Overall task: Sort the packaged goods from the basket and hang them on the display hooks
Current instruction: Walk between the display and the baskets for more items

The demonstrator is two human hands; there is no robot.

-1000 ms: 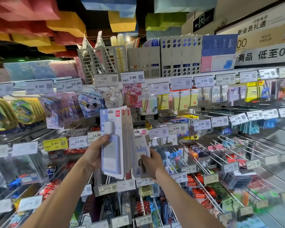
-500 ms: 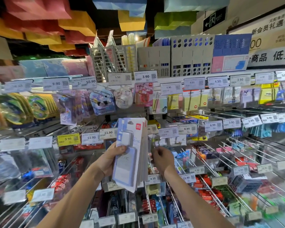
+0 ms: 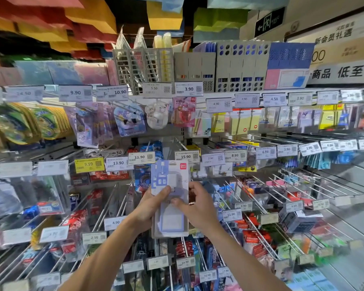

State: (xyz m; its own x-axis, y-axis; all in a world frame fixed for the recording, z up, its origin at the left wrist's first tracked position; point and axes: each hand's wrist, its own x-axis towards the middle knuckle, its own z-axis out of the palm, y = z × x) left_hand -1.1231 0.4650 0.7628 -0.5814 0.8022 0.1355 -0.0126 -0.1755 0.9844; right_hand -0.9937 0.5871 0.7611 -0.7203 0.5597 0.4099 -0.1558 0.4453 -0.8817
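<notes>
left hand (image 3: 153,204): lower centre. Grips the stack from the left, thumb across the front card, fingers behind.
right hand (image 3: 195,208): lower centre. Pinches the stack from the right, thumb on the front blister, fingers curled round the right edge.
card-holder packs (image 3: 169,181): several white-and-lilac carded packs, fanned, upright between both hands at frame centre. Top edge just under the 15.90 tag (image 3: 186,156). Probably not hung yet.
basket: not in view.
pack writing: red deli logo (image 3: 182,166) in the top right corner of the front card; grey "ID/IC" beside the blister.
bare hook (image 3: 180,143): wire prong just above the packs, centre. Heavy blur, so I cannot tell if any hang hole is over its tip.
risk, drop: the stack is fanned, so the holes are likely misaligned. A push could catch only the front cards and spill the rest.
risk, tag: the price plate sits at the hook tip and the pack tops could bend it or knock it off.
risk, wrong hook: neighbouring hooks are tight, and the 11.90 tag (image 3: 142,157) is just beside 15.90.
middle-row tags: yellow 9.99 (image 3: 88,164), 13.90 (image 3: 118,163), 8.99 (image 3: 234,155), 6.99 (image 3: 265,151).
upper-row tags: 9.90 (image 3: 75,92), 10.90 (image 3: 120,92), 5.50 (image 3: 154,88), 3.90 (image 3: 189,88), 4.50 (image 3: 274,99).
file holders (image 3: 240,66): grey, top shelf, upper centre.
exit sign (image 3: 268,21): upper right, arrow pointing left.
banner (image 3: 332,36): upper right, reads "新会员礼遇"; strip below it reads "商品 低至0.", cut off by the frame edge.
</notes>
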